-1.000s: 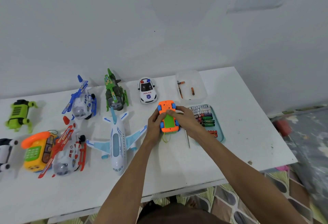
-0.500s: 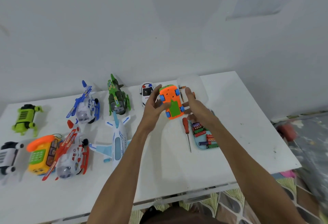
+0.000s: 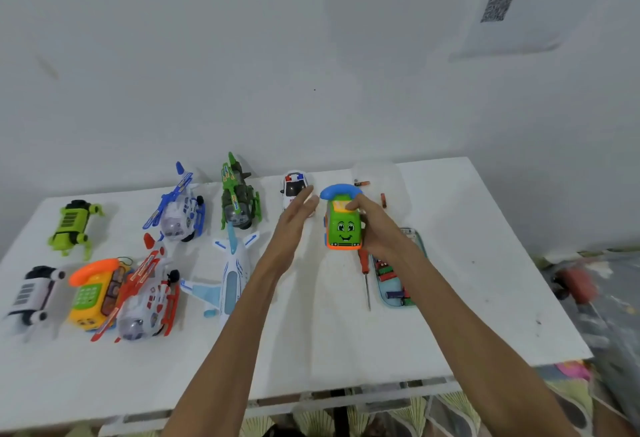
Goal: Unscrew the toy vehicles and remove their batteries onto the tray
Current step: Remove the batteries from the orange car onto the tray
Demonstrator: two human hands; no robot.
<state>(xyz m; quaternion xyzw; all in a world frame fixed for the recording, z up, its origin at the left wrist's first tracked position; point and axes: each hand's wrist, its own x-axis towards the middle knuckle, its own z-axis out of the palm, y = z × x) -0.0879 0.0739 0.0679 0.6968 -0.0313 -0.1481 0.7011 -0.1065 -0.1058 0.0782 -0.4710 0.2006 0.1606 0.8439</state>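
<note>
Right hand [image 3: 381, 232]: grips a green car [image 3: 343, 227] from its right side, thumb on the roof; the car is upright, its smiling face toward the person, a blue handset on top. Left hand [image 3: 294, 222]: released, fingers straight, just left of the car and not touching it. Police car [image 3: 293, 184]: just beyond the left fingertips. Screwdriver [image 3: 363, 261]: on the table [image 3: 346, 350], below the right hand, red handle nearest the car. Tray [image 3: 388, 299]: under the right wrist, beside the screwdriver, holding batteries [image 3: 386, 272]. Loose batteries [image 3: 383, 200]: just beyond the right hand. Left of the left hand: plane [image 3: 232, 274], green helicopter [image 3: 239, 194], blue helicopter [image 3: 180, 211], red helicopter [image 3: 149, 294], yellow phone [image 3: 93, 293] and two robot dogs [image 3: 72, 225].
</note>
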